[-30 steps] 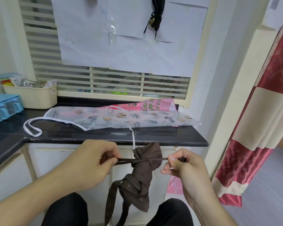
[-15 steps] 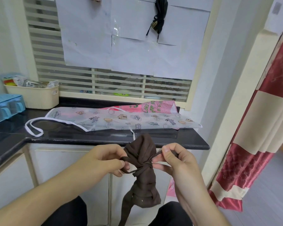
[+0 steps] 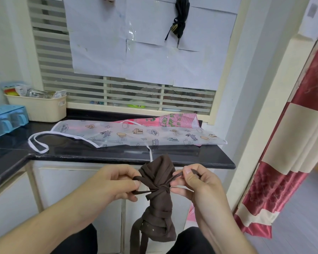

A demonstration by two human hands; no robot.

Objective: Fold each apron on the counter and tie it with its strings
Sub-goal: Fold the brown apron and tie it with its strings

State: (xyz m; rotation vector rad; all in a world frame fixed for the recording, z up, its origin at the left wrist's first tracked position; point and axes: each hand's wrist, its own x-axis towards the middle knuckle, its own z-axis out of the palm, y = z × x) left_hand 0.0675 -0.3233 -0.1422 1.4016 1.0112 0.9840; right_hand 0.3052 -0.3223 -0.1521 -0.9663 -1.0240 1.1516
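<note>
A rolled brown apron (image 3: pixel 159 208) hangs upright in the air below the counter edge, bound round its middle by its own brown strings. My left hand (image 3: pixel 116 182) pinches a loop of string on the bundle's left side. My right hand (image 3: pixel 195 182) pinches the string on its right side, next to the knot. Loose brown straps dangle from the bundle's bottom. On the black counter (image 3: pixel 200 158) lies a translucent white printed apron (image 3: pixel 136 133), spread flat, over a pink checked apron (image 3: pixel 178 120). Its white strings (image 3: pixel 38 144) loop to the left.
A cream basket (image 3: pixel 39 107) with packets and a blue container (image 3: pixel 6 120) stand at the counter's back left. A slatted window partly covered with paper is behind. A red and cream curtain (image 3: pixel 292 153) hangs at the right. White cabinets are below the counter.
One second ago both hands stretched a string taut sideways. They have since come together at the bundle, which now stands upright with the string looped round its middle.
</note>
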